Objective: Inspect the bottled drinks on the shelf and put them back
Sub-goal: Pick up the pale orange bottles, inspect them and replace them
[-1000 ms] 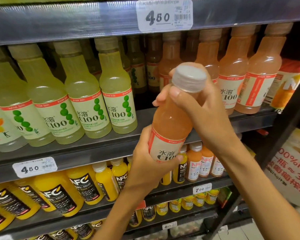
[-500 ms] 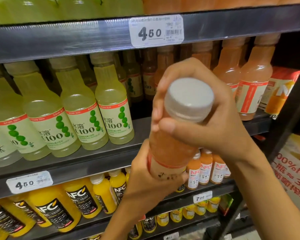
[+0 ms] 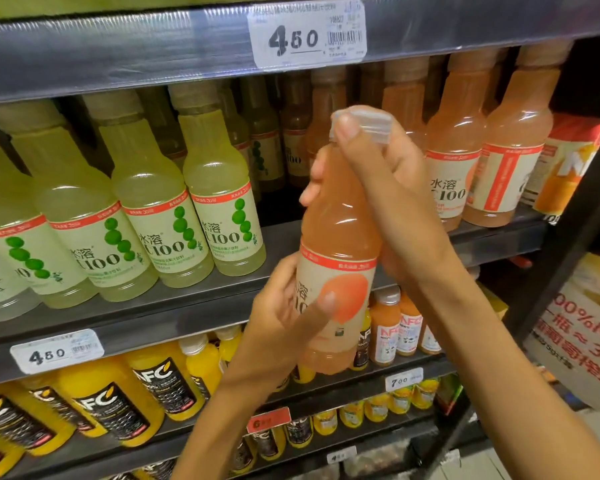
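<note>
Orange drink bottle [image 3: 340,216] held upright in front of the shelf [image 3: 194,303], off it. Right hand [image 3: 392,202] fingers wrapped round neck and white cap [image 3: 364,124]. Left hand [image 3: 284,323] fingers clamped on the lower label, thumb across the front. Green-label bottles [image 3: 153,216] stand far left, orange bottles [image 3: 482,168] far right.
</note>
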Demonstrator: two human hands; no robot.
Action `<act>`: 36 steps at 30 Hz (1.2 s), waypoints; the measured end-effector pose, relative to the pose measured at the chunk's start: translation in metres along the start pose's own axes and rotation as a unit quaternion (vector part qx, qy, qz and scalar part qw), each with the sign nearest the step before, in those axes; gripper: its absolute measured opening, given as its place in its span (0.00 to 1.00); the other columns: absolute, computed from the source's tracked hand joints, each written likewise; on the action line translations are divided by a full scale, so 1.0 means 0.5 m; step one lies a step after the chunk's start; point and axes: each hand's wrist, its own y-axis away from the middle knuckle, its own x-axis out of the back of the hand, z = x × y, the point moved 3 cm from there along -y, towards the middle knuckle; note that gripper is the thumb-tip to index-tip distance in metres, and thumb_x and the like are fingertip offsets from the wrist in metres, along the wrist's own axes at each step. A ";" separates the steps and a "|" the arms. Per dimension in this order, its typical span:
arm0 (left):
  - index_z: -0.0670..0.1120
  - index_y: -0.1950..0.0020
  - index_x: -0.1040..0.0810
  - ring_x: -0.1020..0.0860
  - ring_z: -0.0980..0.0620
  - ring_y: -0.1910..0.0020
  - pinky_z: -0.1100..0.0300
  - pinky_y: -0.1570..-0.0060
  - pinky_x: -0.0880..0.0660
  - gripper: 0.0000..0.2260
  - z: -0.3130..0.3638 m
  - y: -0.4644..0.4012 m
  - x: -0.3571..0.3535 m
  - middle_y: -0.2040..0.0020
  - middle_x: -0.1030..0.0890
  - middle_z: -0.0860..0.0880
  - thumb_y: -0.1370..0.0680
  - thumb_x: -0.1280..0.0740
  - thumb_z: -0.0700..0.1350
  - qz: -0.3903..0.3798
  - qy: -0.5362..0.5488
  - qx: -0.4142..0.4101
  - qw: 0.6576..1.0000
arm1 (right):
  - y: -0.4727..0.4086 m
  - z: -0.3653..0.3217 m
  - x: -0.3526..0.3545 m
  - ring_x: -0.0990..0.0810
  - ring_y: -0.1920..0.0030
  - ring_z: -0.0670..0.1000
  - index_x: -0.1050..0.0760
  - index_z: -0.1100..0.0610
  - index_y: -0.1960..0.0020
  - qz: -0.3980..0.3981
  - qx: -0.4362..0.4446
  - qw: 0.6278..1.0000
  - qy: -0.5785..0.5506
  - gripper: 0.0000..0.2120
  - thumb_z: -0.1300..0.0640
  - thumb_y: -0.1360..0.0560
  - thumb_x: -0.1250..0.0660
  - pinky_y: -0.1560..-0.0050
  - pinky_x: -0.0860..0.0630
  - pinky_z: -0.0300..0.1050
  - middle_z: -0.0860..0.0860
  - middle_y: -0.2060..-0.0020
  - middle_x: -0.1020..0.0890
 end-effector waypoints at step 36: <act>0.55 0.41 0.19 0.19 0.49 0.43 0.56 0.45 0.21 0.24 -0.032 0.012 0.014 0.44 0.17 0.47 0.29 0.37 0.67 -0.018 0.103 0.144 0.984 | -0.027 0.039 0.021 0.19 0.65 0.52 0.30 0.56 0.44 -0.014 -0.155 0.980 -0.124 0.10 0.52 0.21 0.37 0.63 0.22 0.46 0.53 0.65 0.20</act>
